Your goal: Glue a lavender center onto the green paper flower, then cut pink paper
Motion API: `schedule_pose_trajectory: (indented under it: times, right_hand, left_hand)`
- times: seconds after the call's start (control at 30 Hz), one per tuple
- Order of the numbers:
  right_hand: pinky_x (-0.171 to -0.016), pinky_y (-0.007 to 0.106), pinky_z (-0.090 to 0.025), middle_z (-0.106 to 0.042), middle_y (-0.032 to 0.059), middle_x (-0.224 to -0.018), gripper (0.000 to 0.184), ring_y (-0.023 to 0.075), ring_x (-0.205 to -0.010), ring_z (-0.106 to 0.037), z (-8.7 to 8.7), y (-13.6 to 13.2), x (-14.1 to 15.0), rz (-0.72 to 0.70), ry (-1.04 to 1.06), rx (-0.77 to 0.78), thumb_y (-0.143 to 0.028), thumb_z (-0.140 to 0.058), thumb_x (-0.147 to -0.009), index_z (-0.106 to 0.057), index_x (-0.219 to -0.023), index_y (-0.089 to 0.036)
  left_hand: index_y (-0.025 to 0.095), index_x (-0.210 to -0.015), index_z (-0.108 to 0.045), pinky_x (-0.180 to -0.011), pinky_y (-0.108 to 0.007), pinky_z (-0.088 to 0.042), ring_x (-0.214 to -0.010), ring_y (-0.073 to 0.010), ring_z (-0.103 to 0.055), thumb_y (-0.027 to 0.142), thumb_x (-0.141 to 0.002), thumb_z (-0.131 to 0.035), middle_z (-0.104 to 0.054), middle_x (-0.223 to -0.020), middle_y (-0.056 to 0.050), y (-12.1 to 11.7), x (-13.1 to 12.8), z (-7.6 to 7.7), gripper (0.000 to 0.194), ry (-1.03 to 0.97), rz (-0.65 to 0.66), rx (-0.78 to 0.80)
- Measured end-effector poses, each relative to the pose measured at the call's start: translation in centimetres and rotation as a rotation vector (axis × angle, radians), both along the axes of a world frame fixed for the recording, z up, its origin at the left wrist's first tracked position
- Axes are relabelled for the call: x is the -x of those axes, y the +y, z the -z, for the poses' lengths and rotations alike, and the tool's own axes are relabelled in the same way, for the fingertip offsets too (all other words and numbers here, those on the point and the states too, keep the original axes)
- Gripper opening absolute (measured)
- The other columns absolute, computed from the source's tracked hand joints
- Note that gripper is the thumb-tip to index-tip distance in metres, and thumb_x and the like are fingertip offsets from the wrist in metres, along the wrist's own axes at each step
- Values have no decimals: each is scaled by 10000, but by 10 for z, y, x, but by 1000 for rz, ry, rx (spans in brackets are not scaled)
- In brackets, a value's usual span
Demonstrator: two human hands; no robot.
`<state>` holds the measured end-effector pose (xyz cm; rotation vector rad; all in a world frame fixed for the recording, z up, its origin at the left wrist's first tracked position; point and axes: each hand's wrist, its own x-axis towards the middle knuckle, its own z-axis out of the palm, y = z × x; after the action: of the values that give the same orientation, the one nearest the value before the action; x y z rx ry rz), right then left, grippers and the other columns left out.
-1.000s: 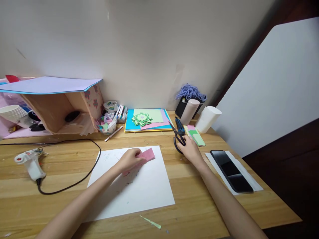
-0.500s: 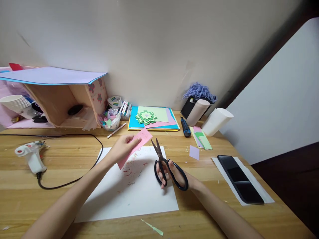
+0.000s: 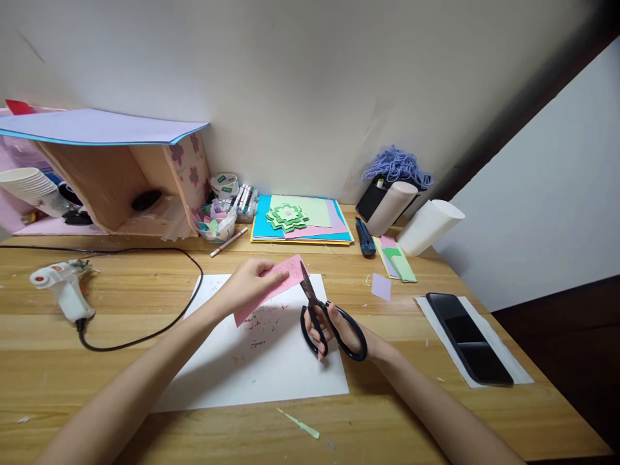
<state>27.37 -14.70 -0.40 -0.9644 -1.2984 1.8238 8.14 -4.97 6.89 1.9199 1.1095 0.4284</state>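
Note:
My left hand (image 3: 254, 284) pinches a strip of pink paper (image 3: 287, 276) between thumb and fingers. Faint red drawn lines show near the strip's right end. My right hand (image 3: 329, 329) is closed round the black handles of a pair of scissors (image 3: 312, 298). The dark blades point up and away from me, and their tips meet the right end of the pink paper; one blade seems to lie behind it. Both hands are above a white sheet (image 3: 271, 381) marked with red and brown strokes.
A corded glue gun (image 3: 62, 287) lies at left, near an open cardboard box (image 3: 188, 181). Behind are markers (image 3: 246, 201), stacked coloured paper (image 3: 264, 223) and a green paper flower (image 3: 288, 217). Right are a utility knife (image 3: 365, 239), a white roll (image 3: 431, 227) and a phone (image 3: 467, 339).
My left hand has brought the pink paper right, to the scissors. The blades, apart from the paper before, now touch its right end and are less spread. The whole view has shifted slightly.

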Motion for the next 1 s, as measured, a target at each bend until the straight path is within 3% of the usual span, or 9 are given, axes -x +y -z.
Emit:
schedule_pose_trajectory:
  times: [0.3, 0.5, 1.0]
  right_hand:
    - [-439, 244, -462, -401, -45, -599, 660, 67, -428, -420, 5, -2, 9, 82, 31, 14, -812, -323, -615, -425, -779, -181]
    - [-395, 213, -429, -389, -52, -589, 619, 54, -405, -383, 7, -4, 11, 112, 62, 22, -782, -369, -640, -433, -774, -181]
    - [-359, 173, -388, -365, -60, -579, 606, 41, -398, -362, 1, -6, 9, 65, -46, -12, -769, -394, -641, -416, -768, -177]
  left_hand:
    - [158, -580, -421, -452, -220, -187, -494, -80, -277, 527, -738, -453, -299, -558, 40, -2, -2, 4, 404, -18, -15, 4]
    - [159, -584, -417, -451, -217, -193, -489, -79, -279, 515, -738, -458, -300, -553, 40, -1, -1, 2, 389, -38, -4, 38]
    - [164, -560, -428, -428, -215, -184, -457, -74, -294, 497, -721, -495, -332, -524, 43, 12, 9, 3, 376, -12, 73, 73]
